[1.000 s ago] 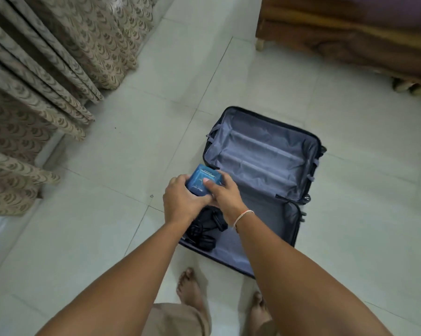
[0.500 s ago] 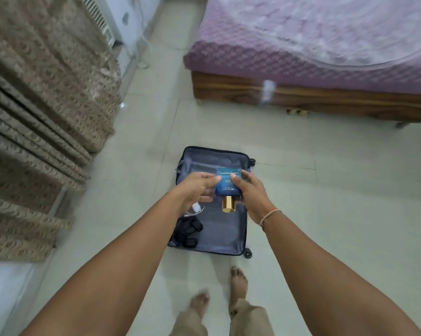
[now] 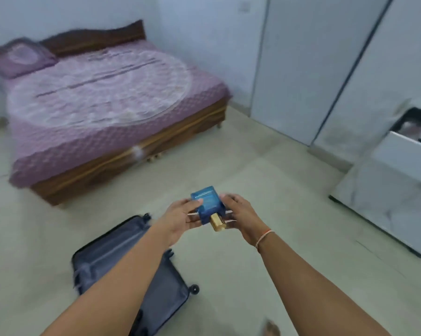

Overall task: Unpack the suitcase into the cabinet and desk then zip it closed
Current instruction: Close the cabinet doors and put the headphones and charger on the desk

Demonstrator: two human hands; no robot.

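Observation:
A blue square perfume bottle with a gold cap pointing toward me is held in front of me at chest height. My left hand grips its left side, thumb on top. My right hand holds its right side with curled fingers. The open dark suitcase with grey lining lies on the floor at the lower left, partly hidden behind my left forearm. A white cabinet stands at the right wall. A white unit with an open drawer sits at the far right.
A bed with a purple cover and wooden frame fills the upper left. Pale floor tiles stretch between the bed, the cabinet and the drawer unit. My bare foot shows at the bottom edge.
I have lifted the blue bottle out of the suitcase and turned to the right. The suitcase has slid to the lower left of the view; cabinet and drawer came into sight.

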